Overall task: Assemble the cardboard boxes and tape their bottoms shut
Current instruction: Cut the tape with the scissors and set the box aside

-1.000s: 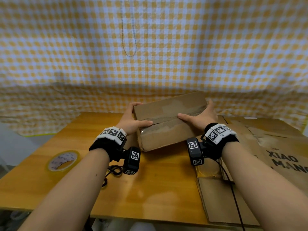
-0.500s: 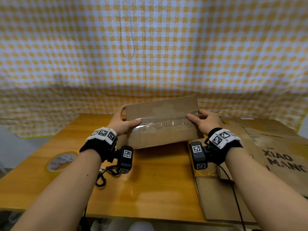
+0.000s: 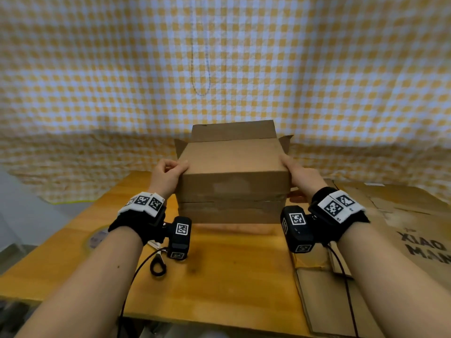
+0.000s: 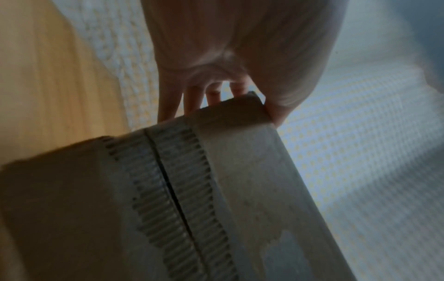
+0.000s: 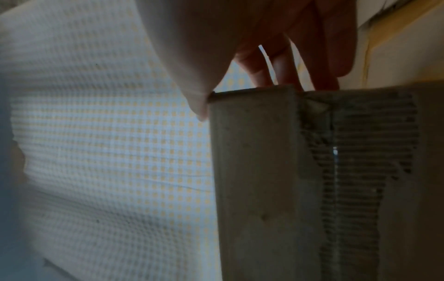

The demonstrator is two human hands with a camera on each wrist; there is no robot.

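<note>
1. Holding the cardboard box point(image 3: 233, 181) between both hands, over the far part of the wooden table point(image 3: 231, 269); it is tipping with the taped bottom seam facing the person and the open flaps pointing away.
2. Left hand point(image 3: 168, 175) is clamping the left end: thumb on the upper panel, fingers point(image 4: 192, 98) curling round the far side.
3. Right hand point(image 3: 299, 175) is gripping the right end the same way, thumb on top, fingers point(image 5: 257, 70) behind.
4. Advising: keep both ends pinched evenly while rotating so the box isn't racking, then set it down flat on the seam.
5. Box is showing worn brown board, with torn facing exposing corrugation around the seam at both ends.
6. Tape roll point(image 3: 97, 239) is lying outboard of the left forearm, near the table edge.
</note>
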